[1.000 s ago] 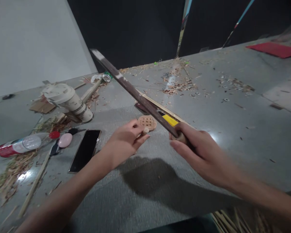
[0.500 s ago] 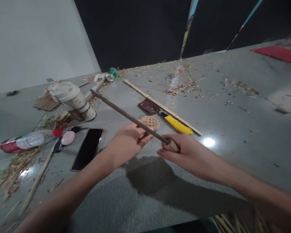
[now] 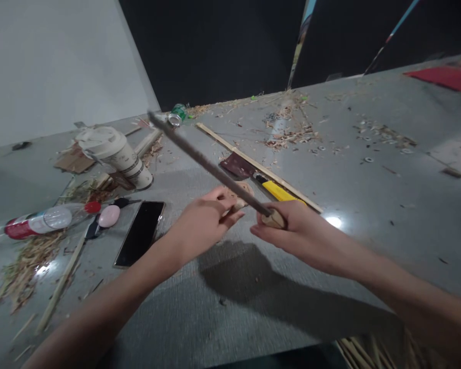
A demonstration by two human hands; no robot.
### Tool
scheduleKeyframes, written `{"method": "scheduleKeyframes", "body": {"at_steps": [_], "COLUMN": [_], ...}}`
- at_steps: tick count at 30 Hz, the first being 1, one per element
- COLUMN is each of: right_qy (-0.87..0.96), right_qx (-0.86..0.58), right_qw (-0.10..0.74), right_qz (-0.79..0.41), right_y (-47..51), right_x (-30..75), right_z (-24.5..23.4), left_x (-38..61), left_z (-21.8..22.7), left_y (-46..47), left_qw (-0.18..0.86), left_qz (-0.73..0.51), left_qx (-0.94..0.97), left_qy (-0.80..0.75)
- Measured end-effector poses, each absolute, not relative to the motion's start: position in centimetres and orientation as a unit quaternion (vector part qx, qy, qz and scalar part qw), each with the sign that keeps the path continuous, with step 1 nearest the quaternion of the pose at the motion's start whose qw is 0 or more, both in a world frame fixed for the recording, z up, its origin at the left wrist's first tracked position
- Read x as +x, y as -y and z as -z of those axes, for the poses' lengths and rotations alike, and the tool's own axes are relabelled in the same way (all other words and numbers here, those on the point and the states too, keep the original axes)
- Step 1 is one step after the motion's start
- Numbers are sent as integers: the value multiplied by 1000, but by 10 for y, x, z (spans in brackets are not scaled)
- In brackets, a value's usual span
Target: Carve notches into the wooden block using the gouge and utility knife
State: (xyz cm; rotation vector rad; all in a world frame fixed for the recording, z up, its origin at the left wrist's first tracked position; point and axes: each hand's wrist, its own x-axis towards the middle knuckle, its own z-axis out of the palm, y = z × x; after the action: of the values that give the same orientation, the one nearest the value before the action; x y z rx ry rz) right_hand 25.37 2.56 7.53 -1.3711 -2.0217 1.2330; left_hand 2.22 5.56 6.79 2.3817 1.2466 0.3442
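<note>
My left hand (image 3: 203,220) is closed on the rim of a small round woven disc (image 3: 247,186), tan in colour and low over the table. In my right hand (image 3: 292,223) is the wooden handle (image 3: 273,219) of a long, slim file (image 3: 203,160). Its dark blade slants up and left, crossing in front of the disc and hiding part of it. I cannot tell whether blade and disc touch. Just beyond my hands lie a yellow utility knife (image 3: 279,191), a dark brown patch of material (image 3: 237,165) and a long thin wood strip (image 3: 261,170).
On the left are a phone (image 3: 139,233), a paper cup with a lid (image 3: 117,154), a plastic bottle (image 3: 42,223) and a pink oval object (image 3: 109,216). A green can (image 3: 176,115) lies at the back. Shavings (image 3: 292,137) litter the grey table (image 3: 369,241).
The file's blade has tilted, its tip rising and its wider face now showing, blurred by motion. My right hand has shifted up slightly. My left hand still grips the disc.
</note>
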Motion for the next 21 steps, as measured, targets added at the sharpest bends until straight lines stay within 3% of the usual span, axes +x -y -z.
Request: {"method": "scheduleKeyframes", "body": {"at_steps": [21], "right_qy": [717], "right_qx": [-505], "right_qw": [175], "right_qz": [-447], "right_y": [-24], "right_x": [255], "right_z": [-81], "left_x": [22], "left_z": [-64], "left_y": [-57], "left_qw": [206], "left_qz": [-116], "left_qx": [862], "left_qy": [-449]}}
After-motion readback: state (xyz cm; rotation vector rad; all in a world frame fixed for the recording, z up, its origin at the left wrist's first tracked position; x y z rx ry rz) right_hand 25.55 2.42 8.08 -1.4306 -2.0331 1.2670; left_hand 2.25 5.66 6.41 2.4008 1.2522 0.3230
